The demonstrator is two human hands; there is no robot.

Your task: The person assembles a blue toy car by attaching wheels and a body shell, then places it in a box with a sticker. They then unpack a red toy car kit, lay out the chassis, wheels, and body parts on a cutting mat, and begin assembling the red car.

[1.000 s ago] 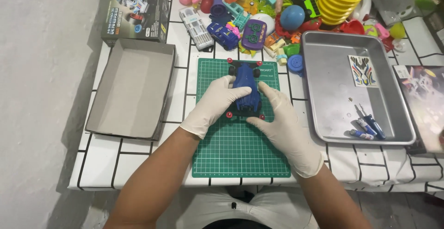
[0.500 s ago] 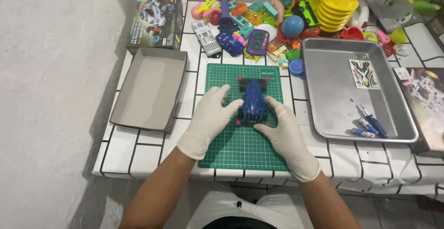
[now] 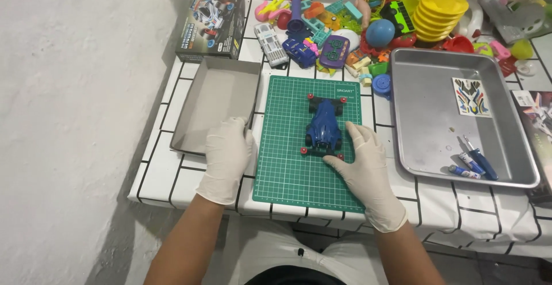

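Gloves on both hands, and the blue toy car [image 3: 324, 127] sits in the middle of the green cutting mat [image 3: 287, 170], nose toward the toy pile [image 3: 368, 26]. The right hand [image 3: 363, 164] lies flat and spread just beside the car's near corner, fingertips at a red wheel, gripping nothing. The left hand [image 3: 228, 154] rests open, palm down, on the white tiled counter [image 3: 167, 170] at the near edge of the empty grey box lid [image 3: 214, 104], holding nothing either. Off to the right, the metal tray [image 3: 425, 83] carries a sticker sheet [image 3: 471, 96] and a few small tools [image 3: 472, 165]. Risk from here, I'd judge: the car is free on its wheels, so a nudge from those right fingertips could roll it off the mat. The left hand, leaning on the lid's rim, could tip or shove it.
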